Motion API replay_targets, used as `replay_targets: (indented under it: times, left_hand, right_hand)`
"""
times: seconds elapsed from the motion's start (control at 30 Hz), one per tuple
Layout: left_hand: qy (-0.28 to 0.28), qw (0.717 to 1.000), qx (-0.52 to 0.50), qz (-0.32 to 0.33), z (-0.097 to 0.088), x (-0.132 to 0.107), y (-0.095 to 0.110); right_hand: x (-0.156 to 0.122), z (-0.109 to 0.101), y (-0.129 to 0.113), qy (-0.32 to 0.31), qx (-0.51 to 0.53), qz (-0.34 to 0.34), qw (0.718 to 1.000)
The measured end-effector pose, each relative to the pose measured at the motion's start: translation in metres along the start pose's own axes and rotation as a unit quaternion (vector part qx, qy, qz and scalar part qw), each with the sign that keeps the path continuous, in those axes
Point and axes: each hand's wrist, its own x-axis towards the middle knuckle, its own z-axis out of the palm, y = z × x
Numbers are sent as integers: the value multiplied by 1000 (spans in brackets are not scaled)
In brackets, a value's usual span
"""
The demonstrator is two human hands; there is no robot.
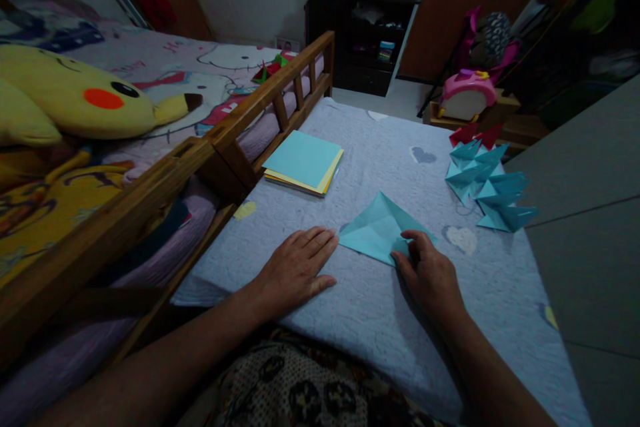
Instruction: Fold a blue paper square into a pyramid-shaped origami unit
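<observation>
A light-blue sheet of origami paper (375,230), folded into a triangle with crease lines across it, lies on the cloth-covered surface in front of me. My right hand (433,277) is at its lower right edge, with the thumb at the edge and the curled index finger on the paper. The other fingers of that hand are hidden beneath it. My left hand (300,267) rests flat on the cloth, fingers stretched out, its fingertips close to the paper's left corner. Nothing is in it.
A stack of square coloured paper (305,157), blue on top, sits at the back left. Several folded blue paper pieces (480,173) and red ones (473,135) stand at the right edge. A wooden bed rail (280,90) runs along the left; a yellow plush toy (75,97) lies beyond.
</observation>
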Motion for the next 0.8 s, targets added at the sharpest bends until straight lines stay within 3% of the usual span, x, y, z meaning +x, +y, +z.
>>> replay_targets:
  times: [0.5,0.8]
  left_hand:
    - [-3,999,35,8,-1,1,2]
    - [3,1000,29,9,-1,0,1]
  right_hand:
    - [1,-3,-2,-12,13,6,1000]
    - [-5,-8,2,-19,73,-14,997]
